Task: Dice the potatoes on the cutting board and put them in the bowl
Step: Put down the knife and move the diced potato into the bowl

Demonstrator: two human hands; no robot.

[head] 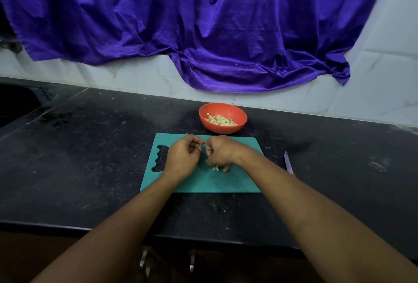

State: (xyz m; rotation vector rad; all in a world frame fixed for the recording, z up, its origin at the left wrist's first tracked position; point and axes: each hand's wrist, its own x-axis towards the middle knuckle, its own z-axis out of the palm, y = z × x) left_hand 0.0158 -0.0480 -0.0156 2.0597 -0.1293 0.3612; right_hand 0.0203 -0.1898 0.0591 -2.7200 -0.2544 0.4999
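A teal cutting board [226, 183] lies on the dark counter. Behind it stands an orange bowl [222, 107] holding diced potato [221, 120]. My right hand [220, 152] is over the middle of the board, fingers curled down around a small heap of diced potato pieces [216, 168] that show under the fingertips. My left hand [183, 157] hovers just left of it with fingers loosely curled; whether it holds pieces is hidden. The knife [288, 162] with a pale purple blade lies on the counter right of the board.
A purple cloth [203, 22] hangs over the tiled wall behind the bowl. A sink edge [20, 104] sits at the far left. The counter's front edge [67, 226] runs below the board, with cabinet handles [144, 262] beneath.
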